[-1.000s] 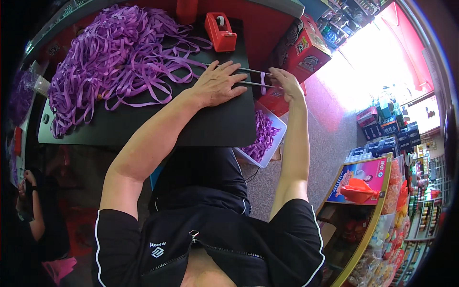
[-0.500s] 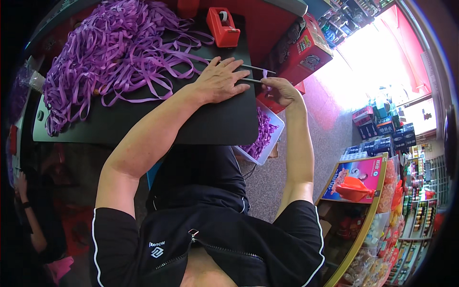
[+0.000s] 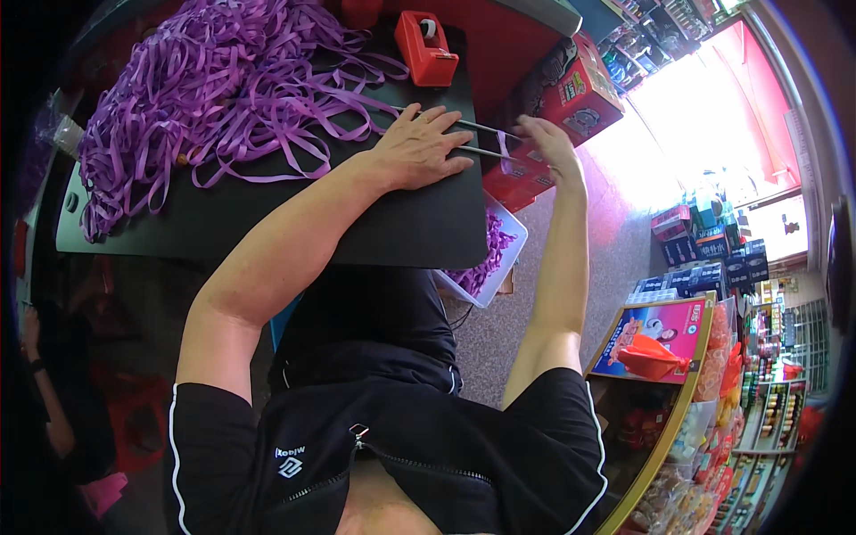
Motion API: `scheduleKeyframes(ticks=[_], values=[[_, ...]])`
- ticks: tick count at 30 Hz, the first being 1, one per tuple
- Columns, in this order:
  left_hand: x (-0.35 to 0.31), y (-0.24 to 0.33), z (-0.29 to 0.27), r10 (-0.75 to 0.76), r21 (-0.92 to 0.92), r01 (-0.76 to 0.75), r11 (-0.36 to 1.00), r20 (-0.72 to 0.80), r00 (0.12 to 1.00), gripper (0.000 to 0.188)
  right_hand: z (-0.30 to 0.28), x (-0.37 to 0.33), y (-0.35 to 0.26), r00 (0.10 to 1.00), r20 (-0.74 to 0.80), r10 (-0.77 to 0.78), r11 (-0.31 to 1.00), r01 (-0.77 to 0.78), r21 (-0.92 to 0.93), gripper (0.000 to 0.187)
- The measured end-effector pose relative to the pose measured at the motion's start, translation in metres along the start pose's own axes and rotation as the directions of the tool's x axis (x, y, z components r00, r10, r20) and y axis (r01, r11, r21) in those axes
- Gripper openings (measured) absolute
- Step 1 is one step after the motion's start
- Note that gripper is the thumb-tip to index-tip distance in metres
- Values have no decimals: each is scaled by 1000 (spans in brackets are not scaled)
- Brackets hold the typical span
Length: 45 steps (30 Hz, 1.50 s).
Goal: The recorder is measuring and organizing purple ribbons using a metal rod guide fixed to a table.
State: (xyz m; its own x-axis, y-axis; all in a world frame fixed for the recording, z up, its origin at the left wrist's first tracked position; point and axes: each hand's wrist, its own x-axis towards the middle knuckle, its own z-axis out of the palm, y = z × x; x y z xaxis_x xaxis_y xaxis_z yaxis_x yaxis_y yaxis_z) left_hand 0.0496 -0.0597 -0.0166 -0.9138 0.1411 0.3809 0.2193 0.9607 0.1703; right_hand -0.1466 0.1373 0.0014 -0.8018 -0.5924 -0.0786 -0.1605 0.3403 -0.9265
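Observation:
My left hand (image 3: pixel 423 153) lies flat on the black table (image 3: pixel 392 227), fingers stretched out, pressing over two thin metal rods (image 3: pixel 477 151) that jut past the table's right edge. A short strip of purple ribbon (image 3: pixel 505 153) is wrapped across the rods near their free ends. Close by those ends is my right hand (image 3: pixel 553 150), its fingers bent and smeared by motion; whether they grip the ribbon is hard to see. A big heap of loose purple ribbon (image 3: pixel 214 98) covers the table's left and back, one strand running toward my left hand.
A red tape dispenser (image 3: pixel 428 53) stands at the back of the table. Below its right edge, a white bin (image 3: pixel 520 245) holds purple ribbon pieces. Red boxes (image 3: pixel 580 89) are stacked beyond. A glass display case (image 3: pixel 687 392) stands at right. Another person's arm (image 3: pixel 53 401) shows far left.
My right hand has moved up and slightly right, from beneath the rod ends to above them. The ribbon strip stays on the rods. My left hand keeps its place on the table.

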Motion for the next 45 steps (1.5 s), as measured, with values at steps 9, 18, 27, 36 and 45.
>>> scheduleKeyframes(ticks=[9, 18, 27, 36, 45], values=[[-3, -4, 5, 5, -6, -5, 1000, -48, 999, 47, 11, 18, 14, 966, 189, 178, 937, -225, 267, 21], [-2, 0, 3, -10, -20, 10, 1000, -6, 1000, 48, 5, -21, 5, 975, -72, 211, 962, -194, 190, 30], [-1, -4, 7, -10, -7, 9, 1000, -32, 999, 48, 18, -28, 22, 951, 211, 226, 957, -257, 135, 26], [-4, -6, 9, -14, -42, 11, 999, -56, 998, 51, 2, -26, 23, 930, 270, 249, 923, -312, 224, 20], [-2, -6, 10, -13, -26, 12, 1000, -47, 999, 49, -2, -25, 15, 963, 141, 230, 952, -253, 172, 31]])
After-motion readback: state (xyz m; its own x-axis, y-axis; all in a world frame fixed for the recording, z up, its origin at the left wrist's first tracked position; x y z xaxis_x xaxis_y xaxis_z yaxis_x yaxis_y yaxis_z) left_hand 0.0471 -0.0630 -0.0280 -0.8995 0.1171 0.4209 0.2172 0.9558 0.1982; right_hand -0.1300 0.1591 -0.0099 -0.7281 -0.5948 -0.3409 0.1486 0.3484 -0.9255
